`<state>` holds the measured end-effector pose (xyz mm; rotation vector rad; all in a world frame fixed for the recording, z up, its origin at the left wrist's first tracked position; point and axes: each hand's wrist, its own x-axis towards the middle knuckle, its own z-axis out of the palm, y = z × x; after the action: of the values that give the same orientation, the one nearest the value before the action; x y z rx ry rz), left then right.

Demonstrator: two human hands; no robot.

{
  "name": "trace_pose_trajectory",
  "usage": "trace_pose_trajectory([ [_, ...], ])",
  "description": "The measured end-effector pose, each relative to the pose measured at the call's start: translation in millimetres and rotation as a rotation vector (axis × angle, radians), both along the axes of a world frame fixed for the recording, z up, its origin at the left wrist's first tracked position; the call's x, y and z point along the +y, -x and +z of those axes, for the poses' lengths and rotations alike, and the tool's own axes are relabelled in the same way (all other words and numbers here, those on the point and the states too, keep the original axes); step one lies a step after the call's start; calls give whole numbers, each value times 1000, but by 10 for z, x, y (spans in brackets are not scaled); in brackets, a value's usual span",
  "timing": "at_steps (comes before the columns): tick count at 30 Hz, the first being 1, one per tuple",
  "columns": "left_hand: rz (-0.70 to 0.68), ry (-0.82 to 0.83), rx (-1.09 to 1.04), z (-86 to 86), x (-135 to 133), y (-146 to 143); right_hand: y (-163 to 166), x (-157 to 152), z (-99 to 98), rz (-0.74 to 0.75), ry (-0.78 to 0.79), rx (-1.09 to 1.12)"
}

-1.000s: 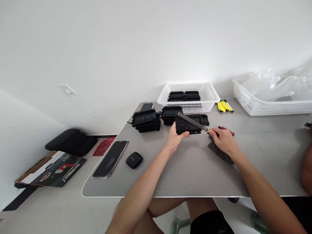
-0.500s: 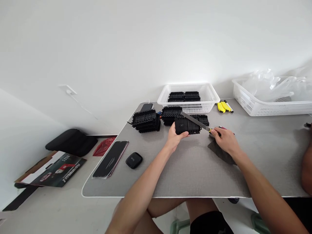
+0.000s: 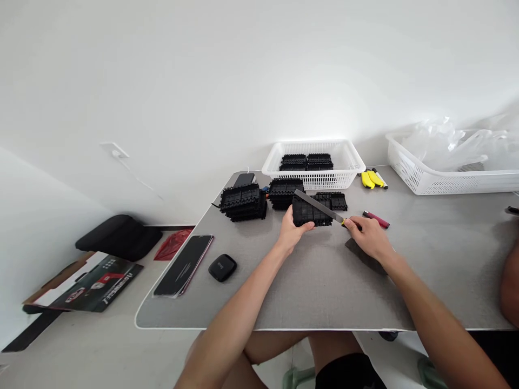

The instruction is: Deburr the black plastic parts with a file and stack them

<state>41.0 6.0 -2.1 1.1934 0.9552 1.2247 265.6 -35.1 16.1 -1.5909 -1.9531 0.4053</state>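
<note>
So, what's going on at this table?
A person's left-hand grip has hold of a black plastic piece. The right-hand grip holds a flat file, its blade slanting across that piece. Two stacks of similar pieces stand on the grey table, and more lie in the white basket behind.

Metal file [image 3: 320,206] across black part [image 3: 304,214]

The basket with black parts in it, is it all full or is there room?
Partly full: the black parts sit inside the basket, with bare white showing at both sides.
</note>
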Motion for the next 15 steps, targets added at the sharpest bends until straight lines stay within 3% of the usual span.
trace_pose_trajectory([
  [4, 22, -32, -18, 9, -5, -15, 88, -4, 6, 59, 0, -5],
  [11, 16, 8, -45, -9, 8, 2, -76, -8, 19, 21, 15, -3],
  [15, 15, -1, -53, 5, 19, 22, -11, -18, 25, 47, 4, 6],
])
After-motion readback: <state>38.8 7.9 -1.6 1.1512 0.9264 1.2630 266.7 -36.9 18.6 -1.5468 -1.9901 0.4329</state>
